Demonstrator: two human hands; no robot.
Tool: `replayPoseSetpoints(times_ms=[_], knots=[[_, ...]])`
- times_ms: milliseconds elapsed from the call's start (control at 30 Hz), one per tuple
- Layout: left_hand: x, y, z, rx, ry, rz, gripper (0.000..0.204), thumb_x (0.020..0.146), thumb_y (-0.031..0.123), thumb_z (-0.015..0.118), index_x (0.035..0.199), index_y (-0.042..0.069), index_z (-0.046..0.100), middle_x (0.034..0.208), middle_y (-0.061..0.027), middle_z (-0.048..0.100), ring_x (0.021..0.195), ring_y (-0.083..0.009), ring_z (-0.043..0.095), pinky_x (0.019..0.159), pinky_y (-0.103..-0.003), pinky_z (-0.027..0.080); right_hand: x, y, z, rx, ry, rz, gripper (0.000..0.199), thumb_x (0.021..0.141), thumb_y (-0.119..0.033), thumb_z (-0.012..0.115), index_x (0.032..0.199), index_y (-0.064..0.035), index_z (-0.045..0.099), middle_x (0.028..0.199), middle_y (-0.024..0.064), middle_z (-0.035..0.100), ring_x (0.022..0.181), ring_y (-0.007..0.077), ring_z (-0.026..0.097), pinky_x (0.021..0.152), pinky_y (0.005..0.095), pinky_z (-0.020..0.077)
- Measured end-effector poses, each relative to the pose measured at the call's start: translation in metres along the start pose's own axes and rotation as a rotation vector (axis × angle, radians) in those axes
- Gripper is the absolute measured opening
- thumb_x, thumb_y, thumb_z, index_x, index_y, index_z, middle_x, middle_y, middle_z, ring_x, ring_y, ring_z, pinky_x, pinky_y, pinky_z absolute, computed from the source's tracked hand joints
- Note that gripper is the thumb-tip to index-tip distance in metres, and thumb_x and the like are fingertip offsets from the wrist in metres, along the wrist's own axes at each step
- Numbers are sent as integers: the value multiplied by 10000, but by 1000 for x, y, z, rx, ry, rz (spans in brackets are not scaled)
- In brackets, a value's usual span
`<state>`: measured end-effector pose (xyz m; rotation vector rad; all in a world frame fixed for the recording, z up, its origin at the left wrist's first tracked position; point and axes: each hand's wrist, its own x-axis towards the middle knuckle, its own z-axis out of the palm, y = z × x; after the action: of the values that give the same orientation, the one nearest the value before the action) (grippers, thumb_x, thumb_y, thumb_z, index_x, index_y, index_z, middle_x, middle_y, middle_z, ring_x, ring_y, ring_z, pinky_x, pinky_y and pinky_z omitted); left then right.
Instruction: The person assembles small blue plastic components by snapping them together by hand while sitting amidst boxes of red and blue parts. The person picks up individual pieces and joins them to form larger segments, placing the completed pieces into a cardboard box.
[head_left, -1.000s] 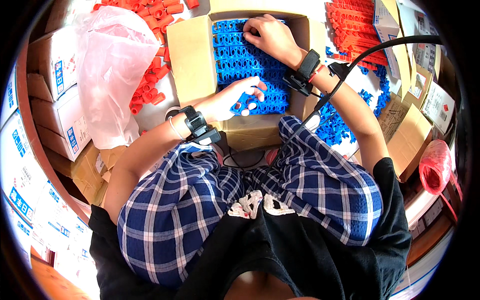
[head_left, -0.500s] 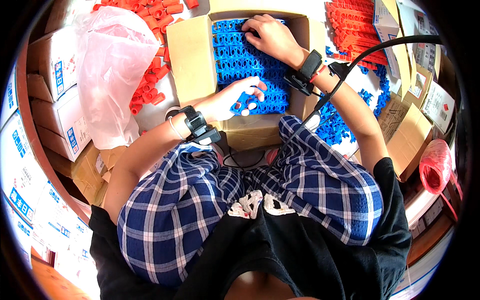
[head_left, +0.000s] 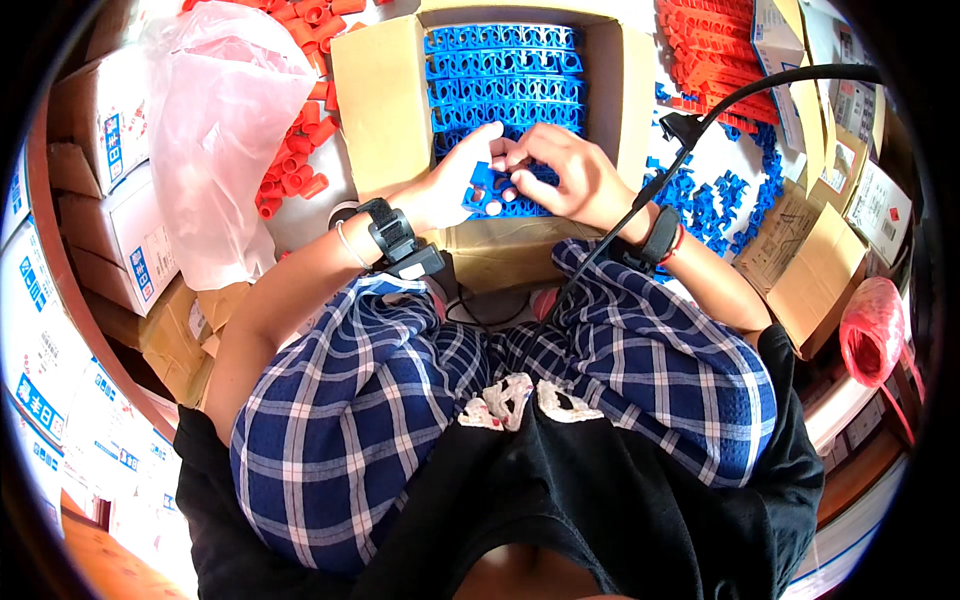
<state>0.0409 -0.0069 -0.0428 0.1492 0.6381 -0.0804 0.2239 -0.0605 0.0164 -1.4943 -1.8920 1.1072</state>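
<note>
An open cardboard box (head_left: pixel 375 105) in front of my knees holds rows of blue plastic pipe clips (head_left: pixel 503 65). Over the near part of those rows, my left hand (head_left: pixel 452 188) is closed on a few blue clips (head_left: pixel 487 187), held by the fingers and thumb. My right hand (head_left: pixel 572 175) comes in from the right, its fingertips meeting those of my left beside the held clips. Its fingers are curled and closed; whether a clip is between them is hidden. Both hands cover part of the nearest rows.
Loose blue clips (head_left: pixel 712 205) lie right of the box, below stacked red plastic strips (head_left: pixel 705 50). Red tube pieces (head_left: pixel 300 165) and a pinkish plastic bag (head_left: pixel 215 130) are on the left. A black cable (head_left: pixel 770 85) crosses above my right arm. Cartons (head_left: pixel 130 225) stand around.
My right hand has drawn back from the far rows of the box toward me and now meets my left hand. The left has stayed nearly in place with its blue clips.
</note>
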Motion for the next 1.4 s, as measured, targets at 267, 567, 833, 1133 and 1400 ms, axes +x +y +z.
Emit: replayPoseSetpoints(times_ms=[267, 567, 833, 1133, 1400], knots=[[0, -3, 2, -65, 95, 4, 523, 938, 562, 400, 1121, 87, 521, 930, -48, 607, 694, -142, 597, 505, -234, 412, -2, 4, -7, -137, -80, -138, 285, 734, -222, 704, 972, -72, 655, 997, 48, 601, 871, 248, 565, 797, 360, 494], [1, -1, 2, -95, 57, -18, 483, 963, 511, 378, 1117, 86, 550, 847, -43, 615, 654, -143, 593, 478, -220, 438, -12, 7, 2, -305, -107, -222, 450, 703, -250, 730, 1109, -93, 615, 1095, 56, 582, 891, 223, 550, 805, 355, 479], [1, -1, 4, -75, 56, -3, 415, 954, 445, 427, 1036, 64, 569, 845, -44, 615, 644, -137, 597, 442, -215, 443, -14, 6, 5, -442, -92, -314, 358, 733, -262, 693, 1030, -79, 612, 1063, 60, 585, 824, 202, 560, 699, 326, 487], [-1, -3, 4, 26, 98, 23, 373, 938, 427, 422, 899, 94, 586, 821, -36, 584, 696, -128, 545, 495, -235, 406, -11, -3, -3, 54, 91, 86, 296, 798, -232, 681, 1033, -67, 610, 848, 82, 617, 686, 208, 602, 632, 325, 507], [0, 0, 3, 42, 44, -44, 356, 933, 422, 434, 914, 100, 585, 831, -25, 590, 680, -108, 533, 494, -222, 390, 37, 41, -23, -78, 304, 139, 335, 775, -60, 622, 1108, -84, 603, 939, 100, 587, 706, 186, 643, 667, 310, 538]])
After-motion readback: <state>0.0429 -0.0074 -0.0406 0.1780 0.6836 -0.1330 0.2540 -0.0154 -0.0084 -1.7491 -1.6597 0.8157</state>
